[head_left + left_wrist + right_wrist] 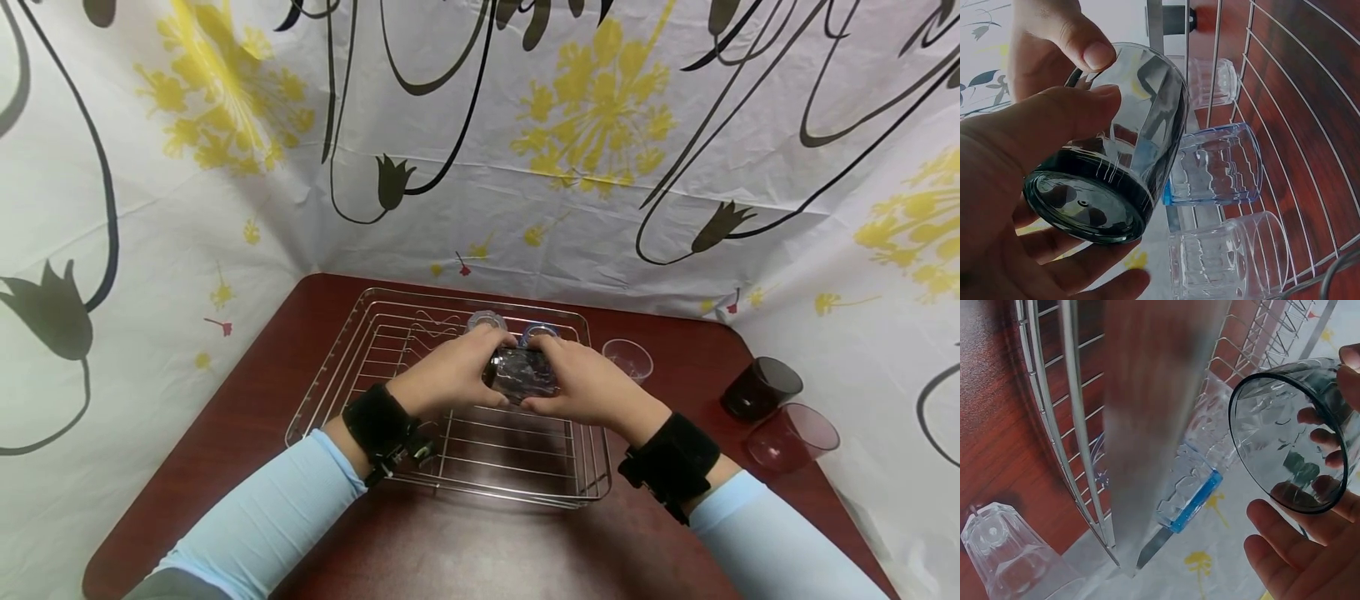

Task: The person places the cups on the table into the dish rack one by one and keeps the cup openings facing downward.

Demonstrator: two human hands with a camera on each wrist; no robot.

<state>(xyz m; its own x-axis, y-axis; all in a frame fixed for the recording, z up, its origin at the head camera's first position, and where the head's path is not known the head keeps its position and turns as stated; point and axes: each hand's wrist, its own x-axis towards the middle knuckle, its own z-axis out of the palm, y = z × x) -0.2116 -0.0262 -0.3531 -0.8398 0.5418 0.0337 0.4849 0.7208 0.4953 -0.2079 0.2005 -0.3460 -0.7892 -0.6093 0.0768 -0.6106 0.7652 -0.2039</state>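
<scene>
A dark tinted drinking glass (pixel 525 375) is held on its side between both hands, above the wire rack (pixel 510 450). My left hand (pixel 459 368) grips the glass near its thick base, thumb along the wall and fingers beneath. From the other side, my right hand (pixel 588 390) holds it towards the rim, with the thumb on the near wall. In the right wrist view the open mouth of the glass (pixel 1288 444) shows fingers through its wall. Behind the hands in the rack stand a clear glass (pixel 486 319) and a blue-tinted glass (pixel 1216 165), side by side.
Right of the rack, a clear glass (pixel 628 358), a dark glass (pixel 761 388) and a reddish glass (pixel 793 437) stand on the dark red table (pixel 682 517). Wavy wire holders (pixel 435 325) rise at the rack's back left. A patterned sheet (pixel 480 217) hangs around the table.
</scene>
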